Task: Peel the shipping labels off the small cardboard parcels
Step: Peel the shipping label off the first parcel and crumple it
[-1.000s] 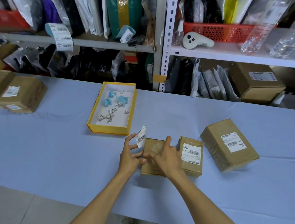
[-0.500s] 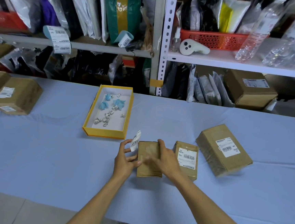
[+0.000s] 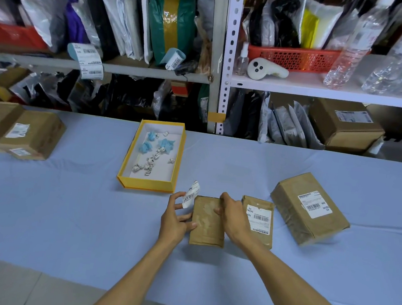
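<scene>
A small brown cardboard parcel (image 3: 206, 228) lies flat on the blue table, its top bare of any label. My left hand (image 3: 176, 219) pinches a peeled white barcode label (image 3: 190, 194) that curls upward at the parcel's left edge. My right hand (image 3: 232, 218) rests on the parcel's right side and far edge, pressing it down. Just to the right lies a second small parcel (image 3: 260, 218) with its label on. A larger labelled parcel (image 3: 309, 208) sits further right.
A yellow-rimmed open box (image 3: 148, 185) holding crumpled label scraps stands behind my left hand. Two labelled brown boxes (image 3: 26, 134) sit at the far left. Shelves (image 3: 322, 92) packed with mailers, bottles and a red basket run along the table's back edge.
The label has come away from the parcel and now stands upright in my left hand. My right hand has shifted slightly toward the parcel's far right corner.
</scene>
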Action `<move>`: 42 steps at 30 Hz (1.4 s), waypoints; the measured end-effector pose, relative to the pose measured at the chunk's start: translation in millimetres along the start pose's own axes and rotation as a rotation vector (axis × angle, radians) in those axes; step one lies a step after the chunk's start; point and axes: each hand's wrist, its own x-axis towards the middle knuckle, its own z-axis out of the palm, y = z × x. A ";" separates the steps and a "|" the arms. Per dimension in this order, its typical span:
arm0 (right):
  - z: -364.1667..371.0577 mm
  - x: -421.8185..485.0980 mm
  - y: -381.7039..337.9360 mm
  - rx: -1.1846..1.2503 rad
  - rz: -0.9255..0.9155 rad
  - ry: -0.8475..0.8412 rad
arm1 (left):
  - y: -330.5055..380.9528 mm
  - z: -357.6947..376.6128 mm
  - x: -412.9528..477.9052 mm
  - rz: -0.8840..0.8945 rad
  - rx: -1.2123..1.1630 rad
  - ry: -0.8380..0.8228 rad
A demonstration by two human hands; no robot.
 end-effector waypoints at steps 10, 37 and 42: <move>-7.2 -2.3 2.7 0.076 0.020 -0.014 | 10.8 -6.8 1.8 0.071 0.158 0.080; -50.8 -2.8 -14.5 0.791 0.047 0.296 | 45.0 58.2 11.1 0.186 -0.008 0.038; -55.9 -4.2 -14.3 0.746 0.067 0.400 | 56.7 67.7 7.3 0.173 -0.086 0.019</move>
